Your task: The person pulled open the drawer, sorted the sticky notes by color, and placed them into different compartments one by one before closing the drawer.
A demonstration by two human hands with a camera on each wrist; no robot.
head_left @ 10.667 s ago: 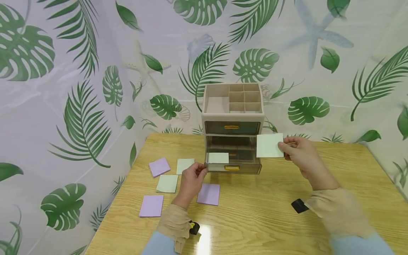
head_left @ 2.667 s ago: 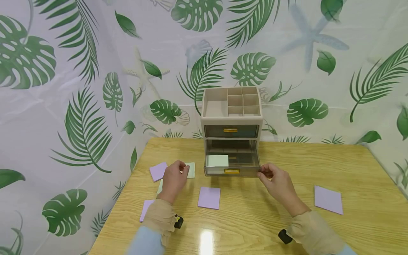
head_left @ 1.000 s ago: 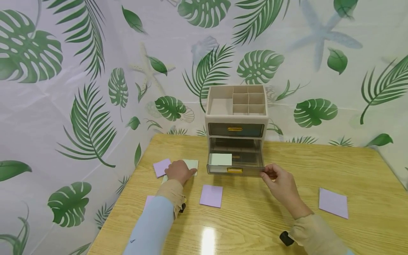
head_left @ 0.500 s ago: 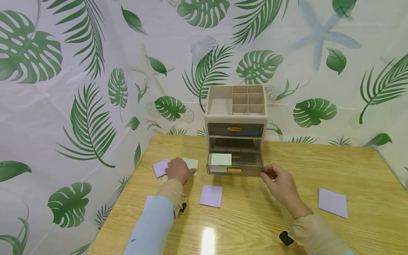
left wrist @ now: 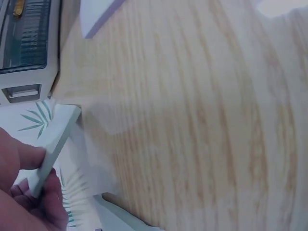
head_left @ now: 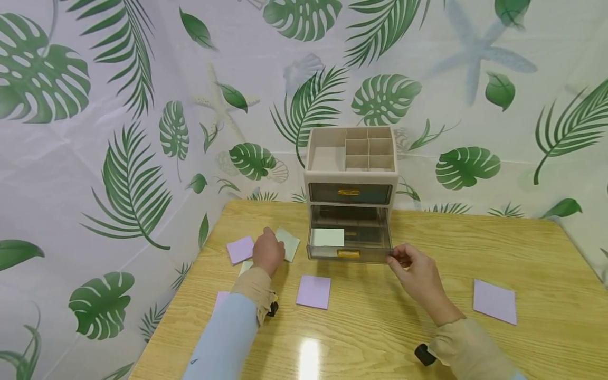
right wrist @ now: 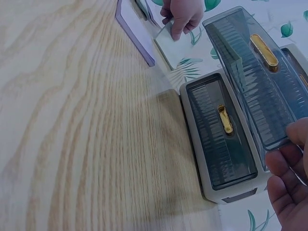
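My left hand pinches a pale green pad by its near edge, tilted up off the counter, just left of the organizer. In the left wrist view my thumb and fingers are curled on that pad's edge. My right hand is at the front right corner of the lower drawer, fingers curled on its corner; the drawer stands pulled out, and a second green pad lies in its left part. The upper drawer is closed. The two hands are well apart, one on each side of the open drawer.

A purple pad lies just left of my left hand, and another green one peeks out from beneath my wrist. A third purple pad sits on the counter in front of the drawer, between my arms. One more purple pad lies well off to the right. A leaf-print cloth hangs behind everything.
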